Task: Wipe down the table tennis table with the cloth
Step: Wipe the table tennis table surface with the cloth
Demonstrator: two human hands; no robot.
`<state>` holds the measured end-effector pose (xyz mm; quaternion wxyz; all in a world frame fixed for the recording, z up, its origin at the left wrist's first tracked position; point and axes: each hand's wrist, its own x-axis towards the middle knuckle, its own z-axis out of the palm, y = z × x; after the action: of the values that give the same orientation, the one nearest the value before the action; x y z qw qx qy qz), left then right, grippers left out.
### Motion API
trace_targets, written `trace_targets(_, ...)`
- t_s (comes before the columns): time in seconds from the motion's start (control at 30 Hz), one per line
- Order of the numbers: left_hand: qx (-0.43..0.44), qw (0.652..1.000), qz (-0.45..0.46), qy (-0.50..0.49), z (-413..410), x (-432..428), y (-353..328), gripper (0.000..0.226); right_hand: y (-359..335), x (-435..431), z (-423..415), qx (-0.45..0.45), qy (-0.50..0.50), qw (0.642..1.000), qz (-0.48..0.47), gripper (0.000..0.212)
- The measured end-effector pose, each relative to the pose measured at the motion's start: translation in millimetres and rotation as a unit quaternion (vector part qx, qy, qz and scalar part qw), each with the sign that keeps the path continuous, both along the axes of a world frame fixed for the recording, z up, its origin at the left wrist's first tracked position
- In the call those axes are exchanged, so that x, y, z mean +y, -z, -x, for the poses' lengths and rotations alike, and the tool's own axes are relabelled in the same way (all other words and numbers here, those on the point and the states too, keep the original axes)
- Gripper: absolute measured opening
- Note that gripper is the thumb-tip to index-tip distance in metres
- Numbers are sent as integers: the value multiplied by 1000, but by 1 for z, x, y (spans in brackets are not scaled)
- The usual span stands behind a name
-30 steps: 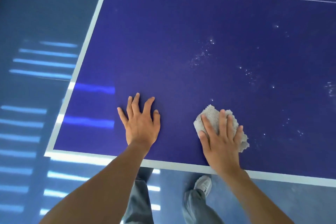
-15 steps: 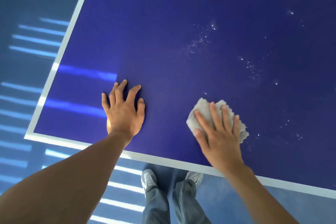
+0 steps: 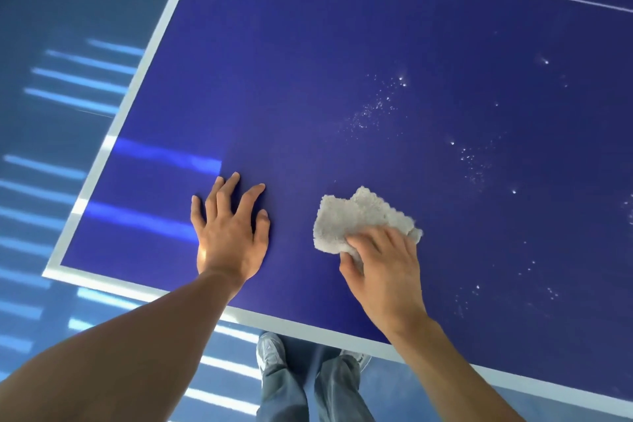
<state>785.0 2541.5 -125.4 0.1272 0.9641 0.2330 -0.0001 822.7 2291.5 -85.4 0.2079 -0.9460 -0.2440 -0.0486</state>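
Grey cloth (image 3: 356, 216) lies on blue table (image 3: 308, 62), apparently pinched by right hand (image 3: 385, 271).

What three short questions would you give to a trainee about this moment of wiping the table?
1. True or false: the left hand grips the cloth.
2. Where do the white specks lie? A) under the left hand B) beyond the cloth and to its right C) on the floor
3. Fill in: the left hand lies flat on the ___.
Key: 1 false, the right hand grips it; 2 B; 3 table.
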Motion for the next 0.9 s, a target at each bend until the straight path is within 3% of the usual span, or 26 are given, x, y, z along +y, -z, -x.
trace_targets(0.1, 1, 1000, -2, 0, -2, -1, 0, 53, -28, -1, 11, 108, -1, 986, -130, 11)
trace_targets(0.2, 10, 1000, -1, 0, -2, 0, 0, 53, -54, -4, 15, 247, 76, 933, -251, 16)
trace_targets(0.33, 16, 1000, -1, -1, -2, 0, -1, 53, -54, -24, -1, 294, 187, 883, -315, 17)
trace_targets(0.43, 11, 1000, 1, -2, -2, -1, -1, 52, -37, -50, -16, 323, 236, 891, -214, 31)
trace_targets(0.57, 6, 1000, 3, 0, -1, -1, -1, 52, -13, -59, -22, 156, 173, 972, 16, 58)
trace_targets(0.7, 4, 1000, 1, 0, -2, -1, 0, 51, 5, -32, -15, 192, 72, 968, 147, 76)
trace_targets(0.77, 2, 1000, 2, 0, -2, 0, 0, 51, 16, -24, 5, 158, 41, 969, 185, 75)
trace_targets(0.9, 1, 1000, 1, 0, -3, 0, 0, 50, 33, -27, 64, 102, -89, 977, 168, 66)
